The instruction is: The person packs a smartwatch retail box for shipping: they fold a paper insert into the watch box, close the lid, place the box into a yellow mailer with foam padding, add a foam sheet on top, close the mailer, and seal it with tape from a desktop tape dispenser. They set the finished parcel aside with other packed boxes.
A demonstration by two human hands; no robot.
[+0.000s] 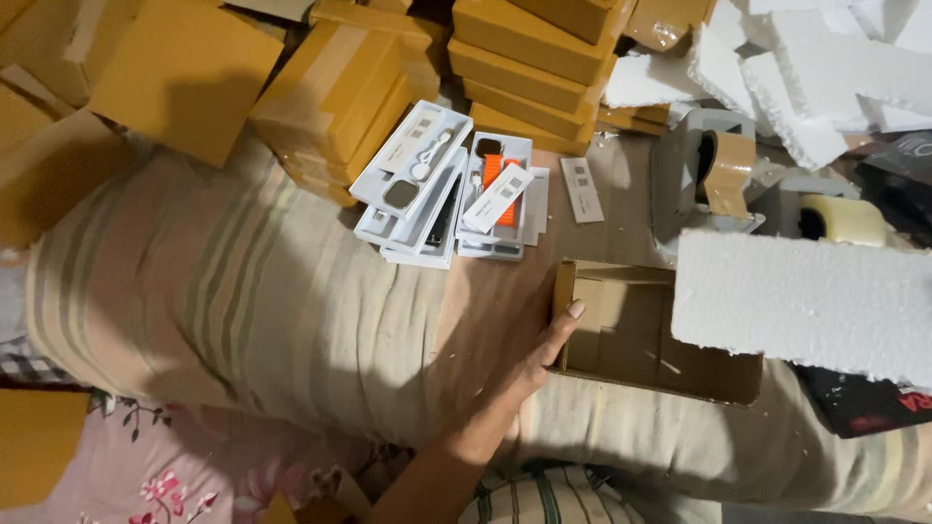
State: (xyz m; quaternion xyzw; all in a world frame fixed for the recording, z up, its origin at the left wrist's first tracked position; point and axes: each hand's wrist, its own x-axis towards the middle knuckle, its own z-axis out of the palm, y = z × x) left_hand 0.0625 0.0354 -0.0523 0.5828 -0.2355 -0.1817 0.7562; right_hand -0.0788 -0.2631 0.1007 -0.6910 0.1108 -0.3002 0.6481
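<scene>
At about five o'clock on the striped bedding (243,291), the left hand (544,354) rests its grip against the near left wall of an open brown cardboard box (621,330), thumb laid up along the edge and fingers spread flat rather than pinching anything; the right hand is out of sight, so its grip cannot be told. A thick white foam slab (806,301) hangs over the box's three o'clock side, covering part of the opening. As far as the opening shows, the box holds nothing but a few white crumbs. My worry is that the soft, rounded bedding gives poor footing: a push on that wall could tip or slide the box, and the slab could jam askew against the rim and shed more crumbs. At twelve o'clock lie white trays (417,184), stacked and leaning, holding a dark watch body, a white cable and an orange strap (500,180); they look ready to slip. Yellow boxes (524,58) pile behind them, shut, with a tape dispenser (714,170) at two o'clock.
</scene>
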